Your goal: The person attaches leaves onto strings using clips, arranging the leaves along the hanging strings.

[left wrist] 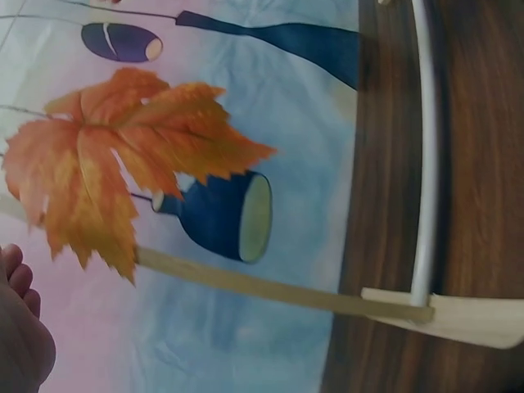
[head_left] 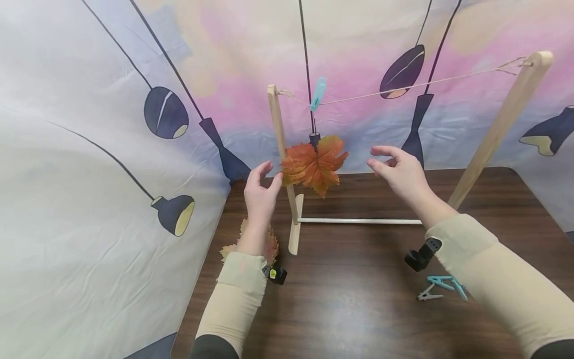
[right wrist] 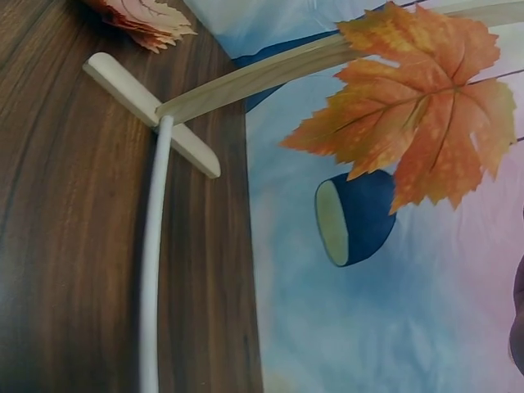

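Note:
An orange artificial maple leaf hangs by its stem below a light-blue clothespin clipped on a string. My left hand is just left of the leaf, thumb and fingers parted and holding nothing. In the left wrist view, a gap shows between that hand and the leaf. To the right of the leaf, farther off, my right hand hovers with loosely bent fingers around nothing. Only a sliver of it enters the right wrist view, where the leaf is seen whole.
The string runs between two wooden posts joined low down by a white rod. More leaves lie on the brown table, partly behind my left forearm. Several clothespins lie near my right forearm. A painted cloth backdrop stands behind.

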A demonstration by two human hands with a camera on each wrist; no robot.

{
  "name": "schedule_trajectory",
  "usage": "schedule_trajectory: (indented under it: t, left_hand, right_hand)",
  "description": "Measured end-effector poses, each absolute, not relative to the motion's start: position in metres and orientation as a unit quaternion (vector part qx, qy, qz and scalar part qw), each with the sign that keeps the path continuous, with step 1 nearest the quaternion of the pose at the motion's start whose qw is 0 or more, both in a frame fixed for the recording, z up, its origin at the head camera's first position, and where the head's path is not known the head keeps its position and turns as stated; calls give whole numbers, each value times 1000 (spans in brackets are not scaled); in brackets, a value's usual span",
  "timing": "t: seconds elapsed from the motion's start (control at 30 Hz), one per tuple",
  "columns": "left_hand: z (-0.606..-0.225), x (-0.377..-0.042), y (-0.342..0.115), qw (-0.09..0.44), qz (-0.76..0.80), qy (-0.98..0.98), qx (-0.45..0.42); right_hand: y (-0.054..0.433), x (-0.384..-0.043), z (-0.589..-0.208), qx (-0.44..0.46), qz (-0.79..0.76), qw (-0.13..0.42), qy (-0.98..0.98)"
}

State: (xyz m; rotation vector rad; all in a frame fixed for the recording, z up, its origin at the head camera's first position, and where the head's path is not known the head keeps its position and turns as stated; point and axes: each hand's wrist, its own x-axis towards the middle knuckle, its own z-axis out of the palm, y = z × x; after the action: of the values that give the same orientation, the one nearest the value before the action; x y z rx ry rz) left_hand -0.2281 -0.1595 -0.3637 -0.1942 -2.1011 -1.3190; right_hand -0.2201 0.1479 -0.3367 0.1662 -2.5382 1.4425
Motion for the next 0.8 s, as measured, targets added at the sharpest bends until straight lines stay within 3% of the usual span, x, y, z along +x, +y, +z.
schedule_trajectory:
  t: [0.33,0.8]
  left_hand:
    - [-401,-217,-187,292,-471,-832,-17]
    - [-441,-200,-209,217,-441,-870,39]
  right_hand:
    - [163,-209,-363,30,482,77,-872]
    - [179,-208,-383,12,476,97,-874]
